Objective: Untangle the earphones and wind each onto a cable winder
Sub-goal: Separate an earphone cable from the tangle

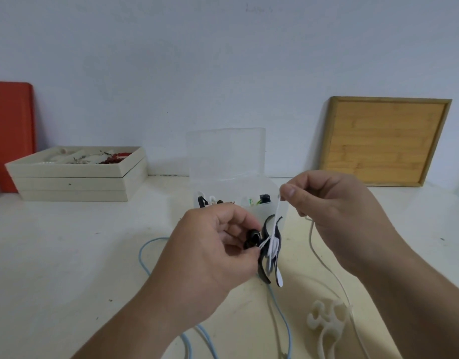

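I'm gripping the black cable winder (pixel 271 251) in my left hand (pixel 215 244), pinching the white earphone cable (pixel 277 211) taut with my right hand (pixel 334 211), few turns on; blue earphone cable (pixel 143 257) and white winder (pixel 326 320) lying untouched near the counter's (pixel 68 255) front edge.

Both forearms reach forward over the table, hands raised close together. The left hand (pixel 218 244) curls its fingers round a black winder (pixel 268 251), thumb pressed near its hub. The right hand (pixel 334 206), held slightly higher, pinches a white cable (pixel 276 216) between thumb and forefinger, pulling it taut.
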Demonstrator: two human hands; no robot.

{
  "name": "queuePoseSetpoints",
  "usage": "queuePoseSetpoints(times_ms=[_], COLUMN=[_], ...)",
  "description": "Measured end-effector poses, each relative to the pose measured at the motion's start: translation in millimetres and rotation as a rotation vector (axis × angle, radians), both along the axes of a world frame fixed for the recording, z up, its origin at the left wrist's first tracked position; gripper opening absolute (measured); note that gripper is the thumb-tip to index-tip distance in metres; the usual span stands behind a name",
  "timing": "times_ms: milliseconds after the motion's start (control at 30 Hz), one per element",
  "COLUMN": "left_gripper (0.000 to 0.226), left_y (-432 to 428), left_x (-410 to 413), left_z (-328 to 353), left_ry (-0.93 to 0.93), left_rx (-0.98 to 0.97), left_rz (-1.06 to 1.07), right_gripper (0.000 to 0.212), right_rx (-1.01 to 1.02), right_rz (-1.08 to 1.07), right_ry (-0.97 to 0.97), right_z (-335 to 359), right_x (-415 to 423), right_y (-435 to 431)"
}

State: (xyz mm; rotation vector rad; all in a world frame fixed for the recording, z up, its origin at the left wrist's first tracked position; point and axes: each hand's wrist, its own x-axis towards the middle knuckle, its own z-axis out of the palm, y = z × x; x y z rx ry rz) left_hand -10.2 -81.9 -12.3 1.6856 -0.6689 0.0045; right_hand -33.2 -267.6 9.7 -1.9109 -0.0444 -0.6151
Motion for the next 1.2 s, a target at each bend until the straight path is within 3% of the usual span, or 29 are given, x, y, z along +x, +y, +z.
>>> queuePoseSetpoints(times_ms=[233,400,600,733,1000,1200], left_gripper=[0.026,0.021,0.022,0.017,0.024,0.032], left_y=[-0.8,-1.3,0.5,1.2,1.8,4.0], left_x=[1.3,-0.8,4.0,4.6,8.4,6.2], left_z=[1.4,2.0,0.6,1.5,-4.4,-9.5], left_ry=[0.012,0.010,-0.028,-0.027,-0.173,-0.414], left_rx=[-0.128,-0.237,-0.247,-0.245,-0.126,0.188], left_rz=[0.023,0.074,0.285,0.376,0.506,0.413], right_gripper=[0.035,0.037,0.043,0.032,0.019,0.022], right_rx=[-0.044,-0.128,-0.081,-0.119,-0.240,-0.197], right_rz=[-0.007,0.270,0.479,0.521,0.526,0.456], right_ry=[0.242,0.407,0.424,0.418,0.443,0.343], right_z=[-8.4,-21.2,-19.4,-17.2,-8.4,5.5], right_x=[4.0,5.1,2.1,1.1,-4.7,-10.8], right_y=[2.0,18.9,23.0,17.9,14.3,8.4])
